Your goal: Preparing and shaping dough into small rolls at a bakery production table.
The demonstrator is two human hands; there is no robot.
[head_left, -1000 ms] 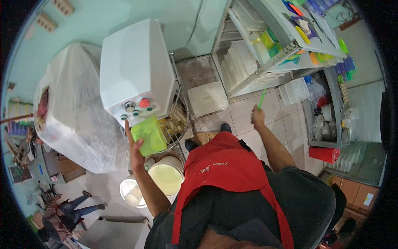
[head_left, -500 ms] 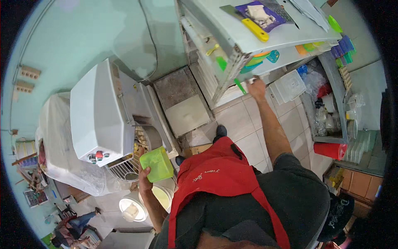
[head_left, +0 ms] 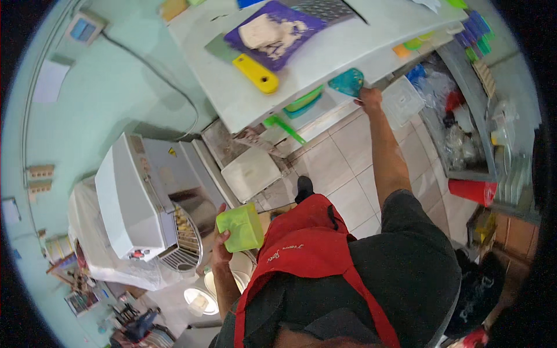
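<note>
My left hand (head_left: pixel 221 235) holds a translucent lime-green plastic container (head_left: pixel 239 227) beside the white machine (head_left: pixel 122 194), near its round metal guard (head_left: pixel 184 238). My right hand (head_left: pixel 371 100) is closed on the edge of a flat teal plastic piece (head_left: pixel 346 81) at the shelf just under the white worktop (head_left: pixel 406 20). Stacked green and teal containers (head_left: pixel 303 103) are under the worktop edge. A long green plastic tool (head_left: pixel 285 129) lies at that lower edge. On the worktop are a purple sheet with a pale block (head_left: pixel 258 32) and a yellow-handled scraper (head_left: pixel 255 72).
A grey bin of bags and plastic items (head_left: pixel 458 148) stands at right, with a red container (head_left: pixel 467 191) below. Clear lidded containers (head_left: pixel 400 101) sit beside it. White buckets (head_left: pixel 197 301) and a plastic-covered object (head_left: pixel 81 220) are at lower left, with clutter and part of another person beyond.
The view has swung toward the worktop. My right hand has moved up to the shelf, let go of the green tool and taken the teal piece. My left hand has left the machine's buttons.
</note>
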